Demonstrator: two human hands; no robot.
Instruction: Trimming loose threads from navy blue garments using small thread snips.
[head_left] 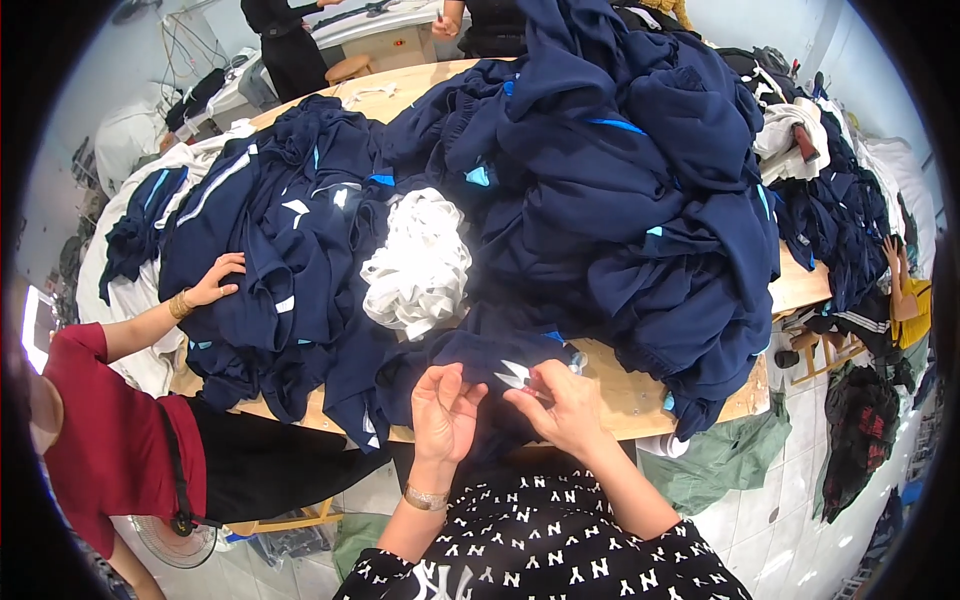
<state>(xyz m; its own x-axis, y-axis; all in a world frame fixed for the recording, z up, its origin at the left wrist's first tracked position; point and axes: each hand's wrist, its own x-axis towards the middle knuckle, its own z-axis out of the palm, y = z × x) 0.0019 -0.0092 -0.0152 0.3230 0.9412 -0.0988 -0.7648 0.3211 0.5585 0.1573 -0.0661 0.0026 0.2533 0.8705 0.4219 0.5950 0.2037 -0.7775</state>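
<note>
My right hand (566, 404) grips a pair of small thread snips (514, 376), their two pointed blades spread apart toward my left hand. Close beside it, my left hand (446, 418) is raised with thumb and fingers curled into a pinch; whatever it may hold is too small to make out. Both hands are over a navy blue garment (480, 348) at the table's near edge. Just beyond lies a tangled bundle of white tape (415, 265). A tall heap of navy garments (620, 190) with light blue tags rises to the right.
More navy garments (270, 220) cover the left of the wooden table (640, 385). A person in a red top (125, 420) rests a hand on them. Other people stand at the far side and right. Green sacking (720, 460) lies on the tiled floor, near a fan (175, 540).
</note>
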